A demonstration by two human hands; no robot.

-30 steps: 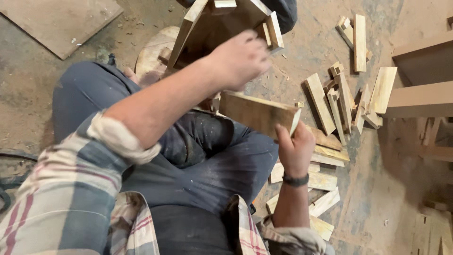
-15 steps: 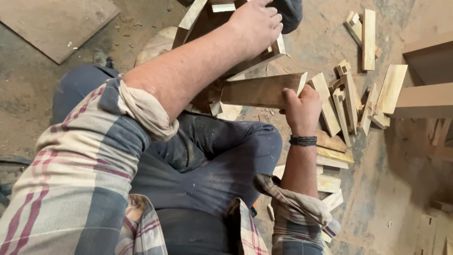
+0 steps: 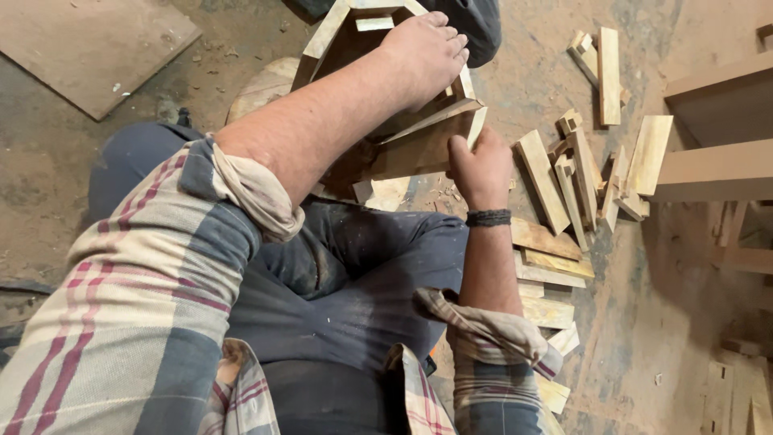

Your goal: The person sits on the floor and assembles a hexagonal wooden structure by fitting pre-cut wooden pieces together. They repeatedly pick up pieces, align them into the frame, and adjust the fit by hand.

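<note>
Two hands on the job, down on the dusty floor (image 3: 97, 169). Left hand (image 3: 423, 52) spread flat across the top of the open wooden frame (image 3: 330, 36), pressing it steady, fingers draped over the far edge. Right hand (image 3: 481, 165) wrapped around the end of a flat wooden board (image 3: 419, 145), thumb and fingers pinching it tight against the frame's lower side. Board touching the frame, tilted a little, sitting between the knees in dark trousers (image 3: 354, 266). Best handled by keeping firm downward weight on the frame, lining the board's edge flush before letting go, watching for slip at the corner. Plenty of loose wooden offcuts (image 3: 555, 181) scattered just beside the right wrist.
</note>
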